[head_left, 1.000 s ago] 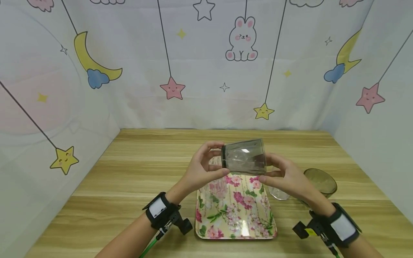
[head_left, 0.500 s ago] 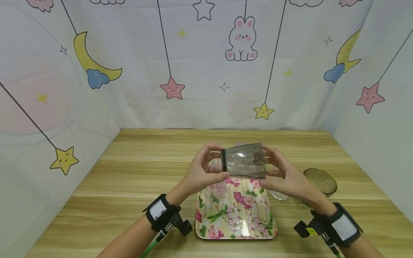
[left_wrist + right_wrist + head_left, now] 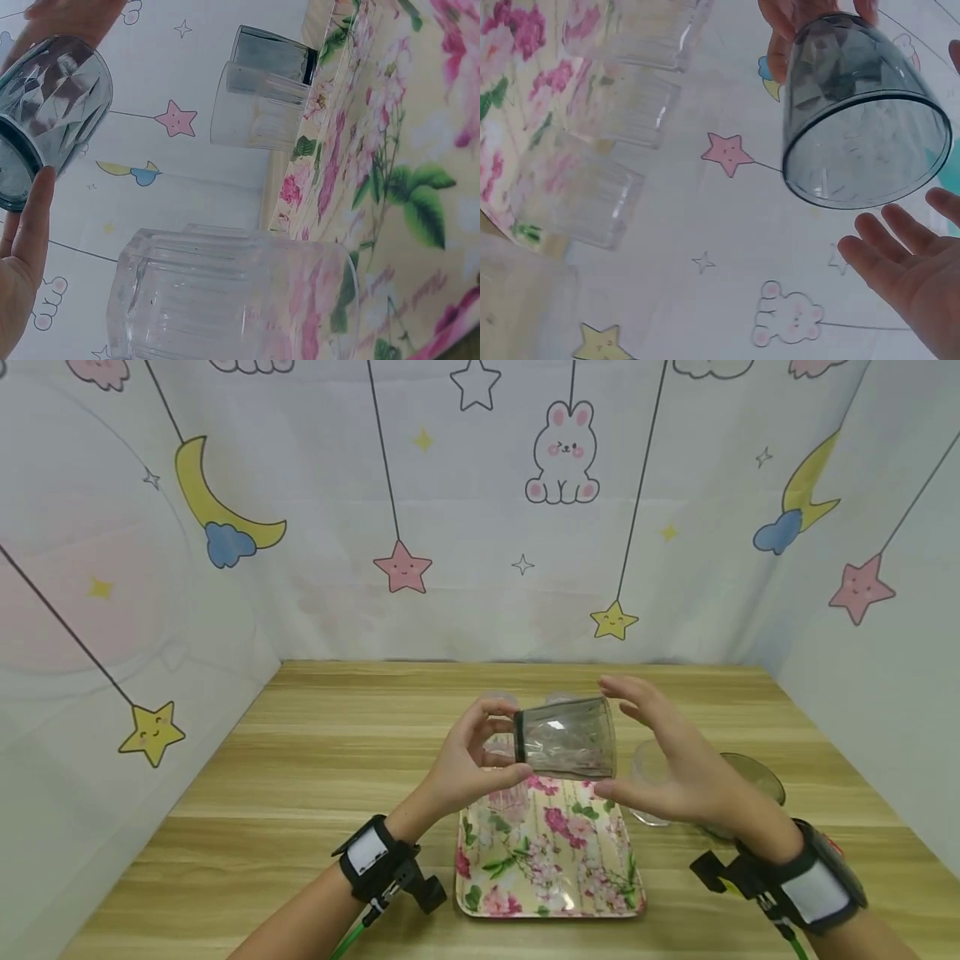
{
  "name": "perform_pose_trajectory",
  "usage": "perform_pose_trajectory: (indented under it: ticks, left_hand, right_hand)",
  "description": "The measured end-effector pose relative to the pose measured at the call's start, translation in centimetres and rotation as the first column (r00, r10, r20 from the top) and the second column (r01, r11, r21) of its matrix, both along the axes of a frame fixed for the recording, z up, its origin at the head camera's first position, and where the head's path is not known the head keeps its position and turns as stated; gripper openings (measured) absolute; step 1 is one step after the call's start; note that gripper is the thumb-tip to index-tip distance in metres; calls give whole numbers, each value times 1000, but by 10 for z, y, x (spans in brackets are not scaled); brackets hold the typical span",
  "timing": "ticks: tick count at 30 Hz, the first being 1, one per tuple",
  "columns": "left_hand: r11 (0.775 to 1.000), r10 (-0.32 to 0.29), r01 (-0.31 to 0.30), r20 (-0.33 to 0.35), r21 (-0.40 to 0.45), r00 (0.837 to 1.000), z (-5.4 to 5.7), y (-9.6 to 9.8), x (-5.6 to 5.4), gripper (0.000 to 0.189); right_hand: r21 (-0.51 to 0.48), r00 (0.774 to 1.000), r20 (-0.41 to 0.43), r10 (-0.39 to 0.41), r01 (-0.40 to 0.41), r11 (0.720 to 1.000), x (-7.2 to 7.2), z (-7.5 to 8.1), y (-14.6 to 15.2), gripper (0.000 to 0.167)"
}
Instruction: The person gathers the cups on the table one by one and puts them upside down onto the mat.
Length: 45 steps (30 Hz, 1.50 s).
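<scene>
A smoky grey faceted drinking glass [image 3: 567, 739] is held on its side above the floral tray [image 3: 555, 868], its mouth toward the right. My left hand [image 3: 467, 764] grips it round the dark base, thumb below and fingers above. Beside the mouth, my right hand [image 3: 678, 768] is spread, thumb and fingers apart. In the right wrist view, a gap shows between the glass's rim [image 3: 866, 202] and the right fingertips [image 3: 862, 244]. The left wrist view shows the base end resting against the left fingers [image 3: 37, 217].
Clear glasses, one of them a ribbed glass [image 3: 225, 300], stand on the tray's left and far parts. A second grey glass [image 3: 262, 49] stands behind a clear one. Right of the tray are a clear glass [image 3: 648, 789] and a brownish glass bowl [image 3: 757, 774]. Printed cloth walls surround the table.
The right hand has let go of the glass's rim and spread its fingers, moving slightly up and right. The glass has turned about its length and sunk slightly, still in the left hand.
</scene>
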<state>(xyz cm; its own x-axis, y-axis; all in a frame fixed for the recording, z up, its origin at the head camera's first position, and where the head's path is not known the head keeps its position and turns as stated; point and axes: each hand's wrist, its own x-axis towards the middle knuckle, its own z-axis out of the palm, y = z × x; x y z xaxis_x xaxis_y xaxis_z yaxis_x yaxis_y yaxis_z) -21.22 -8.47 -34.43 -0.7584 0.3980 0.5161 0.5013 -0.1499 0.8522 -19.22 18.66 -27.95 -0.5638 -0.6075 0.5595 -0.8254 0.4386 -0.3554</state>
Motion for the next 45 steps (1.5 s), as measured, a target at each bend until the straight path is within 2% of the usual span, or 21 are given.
perform_pose_trajectory:
  ticks: [3, 6, 13, 17, 22, 26, 32, 45]
  left_hand:
    - [1000, 4, -4, -2, -3, 1000, 1, 1, 0, 66]
    - [1000, 4, -4, 0, -6, 1000, 1, 1, 1, 67]
    - [1000, -12, 12, 5, -2, 1000, 0, 3, 2, 63]
    - [1000, -20, 20, 11, -8, 1000, -1, 4, 2, 61]
    - [999, -25, 25, 3, -23, 1000, -3, 4, 4, 61]
    - [999, -25, 25, -8, -36, 1000, -3, 4, 6, 59]
    - [998, -22, 22, -12, -55, 1000, -3, 3, 8, 61]
    - [997, -22, 22, -9, -77, 1000, -5, 3, 8, 59]
  right_hand:
    - [109, 995, -97, -5, 16, 994, 9, 16, -8, 103]
    - [207, 987, -160, 11, 23, 978, 15, 28, -17, 101]
    - [375, 950, -312, 24, 99, 922, 19, 35, -33, 100]
    - [439, 944, -330, 5, 149, 886, 19, 35, -38, 98]
    - [498, 951, -310, -11, 172, 850, 19, 33, -40, 98]
    - [510, 956, -294, 10, 148, 847, 19, 31, -40, 96]
    - [518, 947, -321, 35, 144, 843, 18, 28, -40, 88]
    - [488, 940, -337, 50, 129, 864, 16, 23, -39, 79]
